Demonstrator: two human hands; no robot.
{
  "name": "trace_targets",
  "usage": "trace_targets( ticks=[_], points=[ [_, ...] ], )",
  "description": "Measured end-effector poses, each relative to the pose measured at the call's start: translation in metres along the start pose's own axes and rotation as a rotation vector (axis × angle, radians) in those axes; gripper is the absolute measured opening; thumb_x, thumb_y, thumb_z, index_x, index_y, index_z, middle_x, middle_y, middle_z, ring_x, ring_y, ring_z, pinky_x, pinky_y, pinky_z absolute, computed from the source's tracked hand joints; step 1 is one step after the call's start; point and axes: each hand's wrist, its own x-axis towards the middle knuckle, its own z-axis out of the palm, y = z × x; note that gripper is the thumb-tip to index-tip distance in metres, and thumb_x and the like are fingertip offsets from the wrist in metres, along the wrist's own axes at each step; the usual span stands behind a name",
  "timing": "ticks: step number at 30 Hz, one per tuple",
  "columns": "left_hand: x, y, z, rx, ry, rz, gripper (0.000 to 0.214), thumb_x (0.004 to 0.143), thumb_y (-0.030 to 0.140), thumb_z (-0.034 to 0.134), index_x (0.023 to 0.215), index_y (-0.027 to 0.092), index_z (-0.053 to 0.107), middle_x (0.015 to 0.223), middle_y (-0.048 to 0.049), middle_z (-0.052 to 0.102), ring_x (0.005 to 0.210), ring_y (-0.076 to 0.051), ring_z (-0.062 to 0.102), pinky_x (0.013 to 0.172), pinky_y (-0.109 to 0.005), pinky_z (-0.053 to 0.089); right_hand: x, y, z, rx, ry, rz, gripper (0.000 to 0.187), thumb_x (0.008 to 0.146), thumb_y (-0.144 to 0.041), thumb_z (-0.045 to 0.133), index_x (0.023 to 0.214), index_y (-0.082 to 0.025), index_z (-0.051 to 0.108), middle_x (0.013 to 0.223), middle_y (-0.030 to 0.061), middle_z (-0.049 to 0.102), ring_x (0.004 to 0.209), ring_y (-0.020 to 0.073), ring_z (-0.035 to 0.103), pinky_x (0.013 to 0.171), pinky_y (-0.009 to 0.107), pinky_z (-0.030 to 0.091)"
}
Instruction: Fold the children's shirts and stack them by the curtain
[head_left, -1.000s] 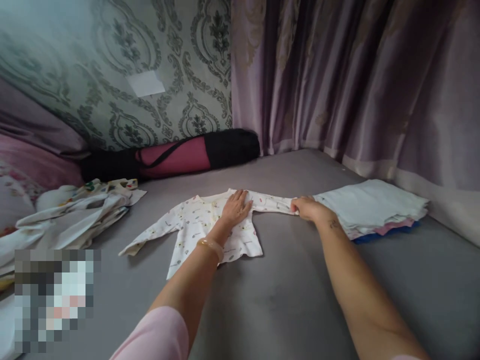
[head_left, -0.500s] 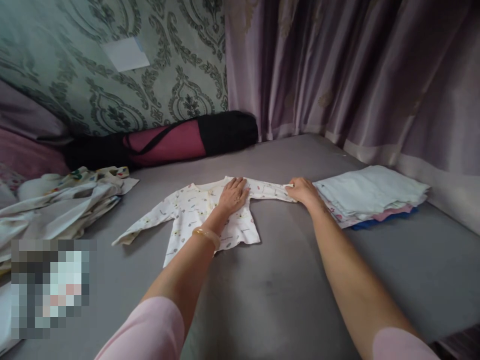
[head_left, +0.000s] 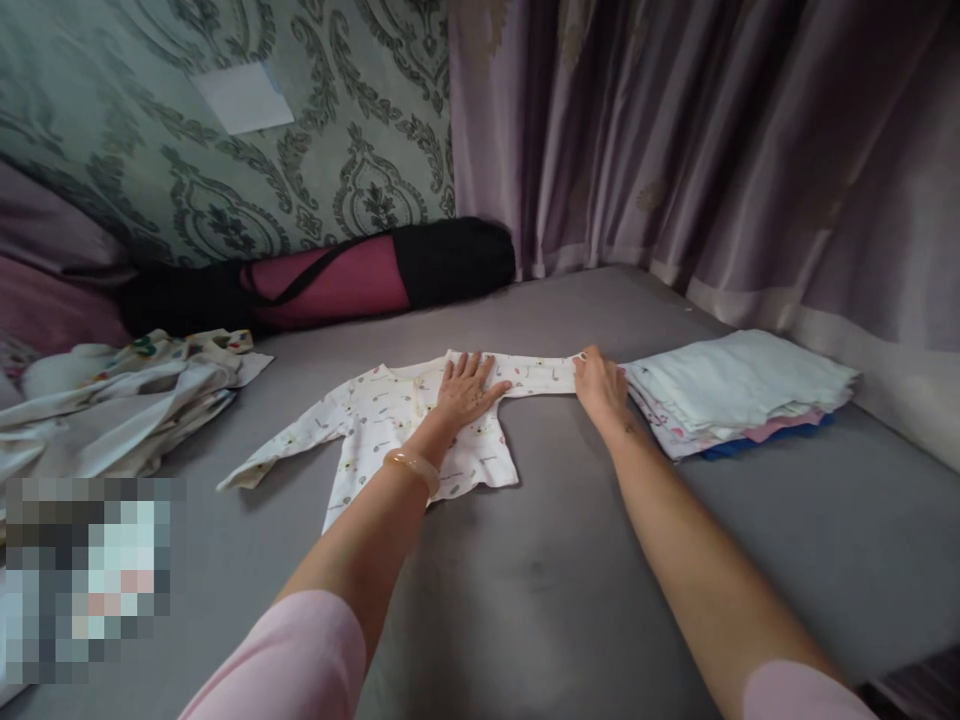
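Observation:
A small white long-sleeved shirt (head_left: 390, 430) with a tiny print lies spread on the grey bed sheet (head_left: 540, 560). My left hand (head_left: 466, 388) lies flat and open on the shirt's chest, fingers spread, a pale bangle on the wrist. My right hand (head_left: 598, 384) is closed on the end of the shirt's right sleeve (head_left: 541, 374), which is stretched out toward the folded pile.
A stack of folded clothes (head_left: 739, 392), white on top with pink and blue below, sits right of the shirt. A heap of unfolded white printed clothes (head_left: 127, 400) lies at the left. A rolled maroon mat in a black bag (head_left: 337, 278) rests against the wall. Curtains hang behind.
My right hand has shifted slightly left along the sleeve end and turned more upright. My left hand stays flat on the shirt. The view has tilted down a little.

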Motion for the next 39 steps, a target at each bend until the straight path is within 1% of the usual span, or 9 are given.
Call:
trace_targets(
  ticks=[9,12,14,17,20,23,33,36,39],
  points=[
    [0.01,0.006,-0.018,-0.075,-0.218,-0.075,0.094,0.076,0.082,0.033,0.149,0.023,0.025,0.159,-0.0114,0.014,0.145,-0.036,0.007,0.113,-0.058,0.008,-0.008,0.003,-0.001,-0.189,0.114,-0.032,0.029,0.095,-0.02,0.037,0.109,-0.007,0.059,0.111,0.0242,0.061,0.103,0.0342,0.058,0.081,0.041,0.045],
    [0.013,0.007,-0.016,-0.079,-0.226,-0.085,0.101,0.072,0.084,0.036,0.15,0.021,0.023,0.159,-0.0124,0.011,0.145,-0.038,0.004,0.113,-0.058,0.005,-0.009,-0.003,-0.004,-0.189,0.157,-0.158,0.033,0.094,-0.015,0.032,0.115,-0.007,0.057,0.119,0.0237,0.058,0.112,0.0334,0.053,0.09,0.044,0.041],
    [0.014,0.007,-0.013,-0.085,-0.236,-0.089,0.102,0.072,0.084,0.036,0.151,0.021,0.021,0.159,-0.0119,0.008,0.145,-0.037,0.003,0.113,-0.058,0.003,-0.009,-0.015,-0.003,-0.138,0.095,-0.337,0.038,0.096,-0.017,0.029,0.125,-0.009,0.053,0.131,0.0203,0.053,0.123,0.03,0.046,0.1,0.045,0.035],
    [0.015,0.009,-0.015,-0.081,-0.27,-0.104,0.102,0.073,0.081,0.038,0.152,0.02,0.017,0.159,-0.0116,0.005,0.145,-0.037,0.0,0.113,-0.059,0.002,-0.01,-0.04,0.007,-0.071,-0.14,-0.581,0.046,0.099,-0.03,0.025,0.14,-0.016,0.042,0.149,0.011,0.039,0.14,0.026,0.027,0.112,0.049,0.02],
    [0.016,0.011,-0.019,-0.073,-0.318,-0.115,0.102,0.073,0.077,0.039,0.152,0.02,0.012,0.159,-0.0102,0.001,0.145,-0.034,-0.003,0.114,-0.057,0.0,-0.01,-0.057,0.019,-0.064,-0.326,-0.626,0.056,0.099,-0.044,0.016,0.149,-0.022,0.029,0.156,0.0046,0.025,0.145,0.0268,0.013,0.113,0.058,0.012],
    [0.018,0.011,-0.021,-0.078,-0.351,-0.119,0.105,0.071,0.077,0.042,0.153,0.021,0.008,0.16,-0.0082,-0.002,0.146,-0.032,-0.006,0.114,-0.055,-0.003,-0.007,-0.06,0.029,-0.118,-0.35,-0.588,0.059,0.098,-0.048,0.011,0.151,-0.025,0.024,0.157,0.0015,0.02,0.145,0.0289,0.01,0.111,0.064,0.011],
    [0.016,0.006,-0.027,-0.189,-0.321,-0.089,0.107,0.068,0.068,0.057,0.152,0.018,0.014,0.16,-0.012,0.003,0.145,-0.033,-0.006,0.114,-0.056,-0.005,-0.003,-0.049,0.045,-0.253,-0.254,-0.602,0.056,0.097,-0.037,0.011,0.15,-0.028,0.025,0.156,-0.0004,0.024,0.144,0.0269,0.018,0.11,0.063,0.017],
    [0.008,-0.01,-0.041,-0.414,-0.218,-0.057,0.098,0.073,0.06,0.062,0.149,0.014,0.023,0.157,-0.0171,0.015,0.145,-0.03,0.012,0.116,-0.047,0.013,-0.004,-0.05,0.044,-0.272,-0.254,-0.602,0.056,0.097,-0.037,0.012,0.15,-0.028,0.025,0.156,0.0006,0.025,0.143,0.0268,0.02,0.11,0.063,0.018],
    [-0.016,-0.048,-0.063,-0.619,0.017,-0.109,0.072,0.083,0.046,0.059,0.143,0.013,0.037,0.148,-0.0162,0.039,0.131,-0.025,0.044,0.103,-0.033,0.04,-0.004,-0.052,0.043,-0.276,-0.268,-0.604,0.056,0.097,-0.038,0.011,0.151,-0.027,0.024,0.156,0.0026,0.026,0.142,0.0281,0.021,0.109,0.063,0.02]
  ],
)
